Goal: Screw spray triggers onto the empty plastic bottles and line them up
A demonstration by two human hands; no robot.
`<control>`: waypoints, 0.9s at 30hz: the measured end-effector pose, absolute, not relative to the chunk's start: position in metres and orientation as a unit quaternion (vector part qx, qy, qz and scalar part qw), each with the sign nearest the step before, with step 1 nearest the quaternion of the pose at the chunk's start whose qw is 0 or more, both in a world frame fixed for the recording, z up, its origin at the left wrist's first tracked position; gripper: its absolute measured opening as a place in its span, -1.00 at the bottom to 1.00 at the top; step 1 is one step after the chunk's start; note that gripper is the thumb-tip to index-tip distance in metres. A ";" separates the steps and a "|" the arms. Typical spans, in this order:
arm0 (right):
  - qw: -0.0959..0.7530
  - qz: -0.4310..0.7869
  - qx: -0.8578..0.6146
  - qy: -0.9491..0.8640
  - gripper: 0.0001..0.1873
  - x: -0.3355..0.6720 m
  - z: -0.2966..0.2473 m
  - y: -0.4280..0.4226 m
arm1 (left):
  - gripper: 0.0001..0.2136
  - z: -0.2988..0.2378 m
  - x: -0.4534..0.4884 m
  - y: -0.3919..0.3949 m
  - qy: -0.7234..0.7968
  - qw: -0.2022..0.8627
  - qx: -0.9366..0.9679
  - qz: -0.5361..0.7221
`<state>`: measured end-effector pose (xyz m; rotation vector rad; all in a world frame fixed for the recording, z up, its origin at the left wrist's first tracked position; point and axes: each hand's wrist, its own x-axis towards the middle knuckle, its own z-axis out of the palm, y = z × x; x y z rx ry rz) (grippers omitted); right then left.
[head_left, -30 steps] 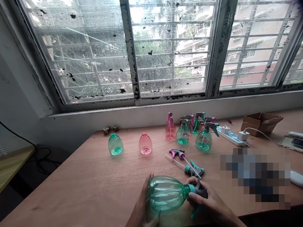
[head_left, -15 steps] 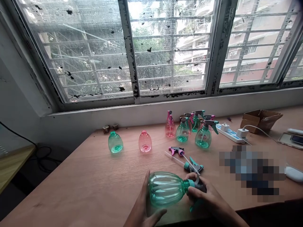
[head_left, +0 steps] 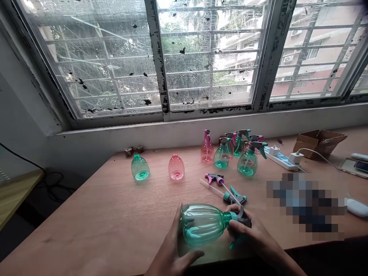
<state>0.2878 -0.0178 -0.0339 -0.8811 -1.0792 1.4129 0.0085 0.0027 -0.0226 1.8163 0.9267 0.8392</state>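
A green spray bottle [head_left: 202, 224] lies on its side in the air near the table's front edge, its base to the left and its trigger head to the right. My left hand [head_left: 175, 249] cups the base end, fingers behind it and thumb stretched out below. At the neck, my right hand [head_left: 247, 230] grips the teal collar and dark trigger head with thumb and fingers. Just beyond the bottle lie two loose trigger heads with straws, one pink and black [head_left: 214, 178], one teal and grey [head_left: 235, 196]. Further back stand an open-necked green bottle [head_left: 140, 168] and a pink one [head_left: 176, 168].
Several pink and green spray bottles with heads fitted, such as one green bottle [head_left: 247, 163], stand at the back by the wall. To their right are a power strip [head_left: 283, 159], a cardboard box [head_left: 317, 143] and a blurred patch [head_left: 307, 207]. The table edge runs close in front.
The whole view has tipped slightly downward, so the table things appear higher. Both hands keep their hold on the bottle, which has hardly moved.
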 end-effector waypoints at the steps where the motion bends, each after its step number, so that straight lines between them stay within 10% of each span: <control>1: 0.544 0.597 -0.371 -0.458 -0.51 0.288 -0.034 -0.018 | -0.05 -0.024 0.008 0.003 0.376 0.455 0.733 0.338; 27: 0.532 0.581 -0.404 -0.464 -0.49 0.284 -0.026 -0.022 | -0.10 -0.015 0.011 0.002 0.388 0.451 0.732 0.333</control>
